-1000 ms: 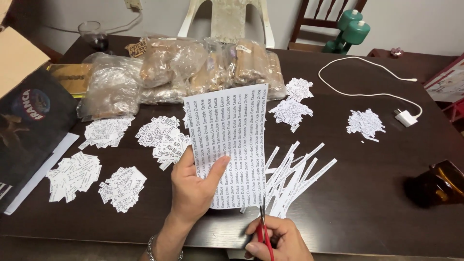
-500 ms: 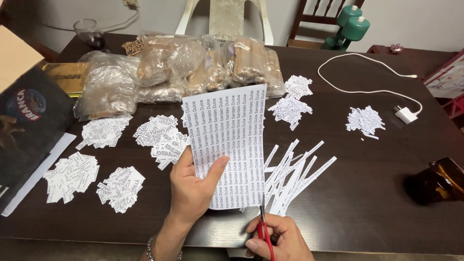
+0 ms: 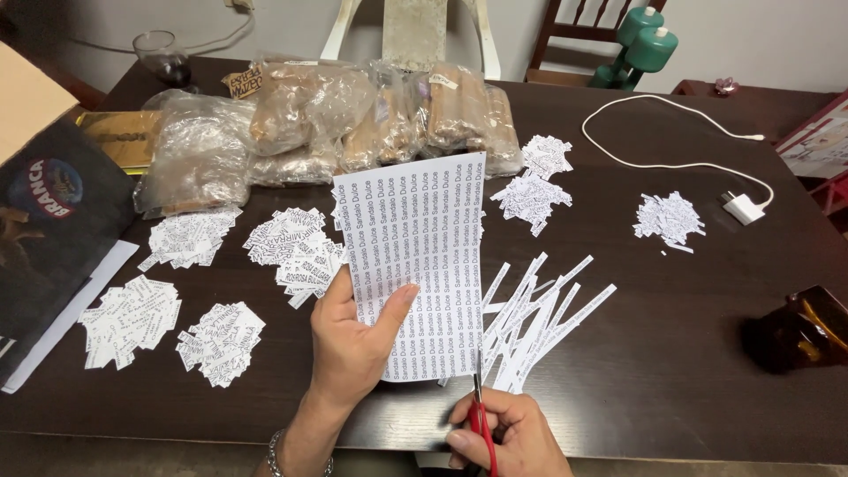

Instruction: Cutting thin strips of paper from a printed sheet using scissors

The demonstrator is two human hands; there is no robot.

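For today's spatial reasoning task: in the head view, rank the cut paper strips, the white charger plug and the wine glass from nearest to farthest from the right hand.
1. Cut paper strips: just above the right hand.
2. White charger plug: far right of the table.
3. Wine glass: far left corner.

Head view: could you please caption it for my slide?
Left hand holds a printed sheet while right hand works red scissors at its lower edge.
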